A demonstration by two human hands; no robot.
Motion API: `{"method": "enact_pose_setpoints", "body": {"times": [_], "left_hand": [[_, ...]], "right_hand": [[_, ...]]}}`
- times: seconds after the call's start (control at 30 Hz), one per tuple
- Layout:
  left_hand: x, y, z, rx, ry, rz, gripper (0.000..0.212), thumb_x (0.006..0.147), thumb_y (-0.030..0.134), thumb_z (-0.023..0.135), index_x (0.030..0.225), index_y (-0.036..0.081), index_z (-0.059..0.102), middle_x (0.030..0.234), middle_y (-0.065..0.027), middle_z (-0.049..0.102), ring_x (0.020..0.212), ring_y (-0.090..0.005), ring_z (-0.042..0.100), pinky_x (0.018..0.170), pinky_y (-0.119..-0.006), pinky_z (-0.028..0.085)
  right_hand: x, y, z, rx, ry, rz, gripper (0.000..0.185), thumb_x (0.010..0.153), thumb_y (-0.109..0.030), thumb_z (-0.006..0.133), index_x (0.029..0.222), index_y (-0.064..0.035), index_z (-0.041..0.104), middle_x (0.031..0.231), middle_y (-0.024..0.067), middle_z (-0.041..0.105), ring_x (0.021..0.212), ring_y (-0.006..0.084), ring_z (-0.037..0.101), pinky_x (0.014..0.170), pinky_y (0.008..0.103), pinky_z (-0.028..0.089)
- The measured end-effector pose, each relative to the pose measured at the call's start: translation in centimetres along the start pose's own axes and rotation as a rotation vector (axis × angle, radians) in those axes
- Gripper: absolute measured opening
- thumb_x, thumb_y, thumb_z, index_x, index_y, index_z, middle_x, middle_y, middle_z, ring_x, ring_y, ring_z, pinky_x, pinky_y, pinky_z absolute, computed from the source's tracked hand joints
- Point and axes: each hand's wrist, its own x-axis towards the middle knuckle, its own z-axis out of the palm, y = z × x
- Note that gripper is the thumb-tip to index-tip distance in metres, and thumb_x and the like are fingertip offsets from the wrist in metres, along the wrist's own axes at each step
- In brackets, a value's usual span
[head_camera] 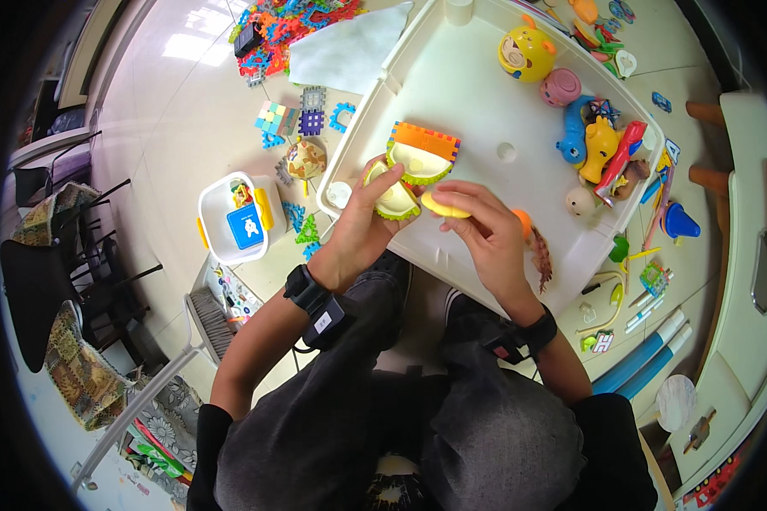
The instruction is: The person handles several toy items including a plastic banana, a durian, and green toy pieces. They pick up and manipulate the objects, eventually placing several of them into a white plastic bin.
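My left hand [363, 220] grips a toy fruit half [396, 199] with a spiky green rim and a pale yellow hollow, like a durian. A matching toy fruit half [420, 167] sits just beyond it, close to my left fingertips; whether they touch it I cannot tell. Behind that half is an orange interlocking plastic piece [426, 142] with blue and red toothed edges. Between the thumb and fingers of my right hand [486, 223] is a yellow lobed toy piece [446, 205]. Both hands are over the near-left part of a large white plastic tray [466, 108].
Along the tray's right side lie a yellow round toy [525, 54], a blue toy [572, 137] and a yellow animal toy [599, 150]. A brown scaly toy [541, 255] lies near my right wrist. A white bin [208, 220], a broom [211, 322] and interlocking pieces [275, 38] are left.
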Motion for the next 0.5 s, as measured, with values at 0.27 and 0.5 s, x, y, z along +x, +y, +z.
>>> {"method": "enact_pose_setpoints", "body": {"times": [0.27, 0.5], "left_hand": [[0.1, 0.1, 0.8, -0.038, -0.016, 0.026, 0.035, 0.091, 0.024, 0.059, 0.122, 0.013, 0.046, 0.114, -0.0034, 0.056, 0.105, -0.0152, 0.056, 0.090, -0.033, 0.047], [0.6, -1.3, 0.5, -0.039, 0.031, 0.069, 0.034, 0.091, 0.022, 0.058, 0.121, 0.011, 0.046, 0.111, -0.0061, 0.058, 0.103, -0.0159, 0.059, 0.086, -0.031, 0.049]], "right_hand": [[0.3, -0.3, 0.6, -0.098, 0.124, -0.135, 0.036, 0.076, 0.008, 0.068, 0.109, -0.0037, 0.064, 0.111, 0.0080, 0.055, 0.098, 0.0189, 0.061, 0.080, 0.0276, 0.054], [1.0, 0.4, 2.7, -0.010, 0.214, -0.149, 0.033, 0.072, 0.007, 0.071, 0.099, -0.0014, 0.054, 0.105, 0.0099, 0.056, 0.093, 0.0209, 0.060, 0.080, 0.0299, 0.054]]}}
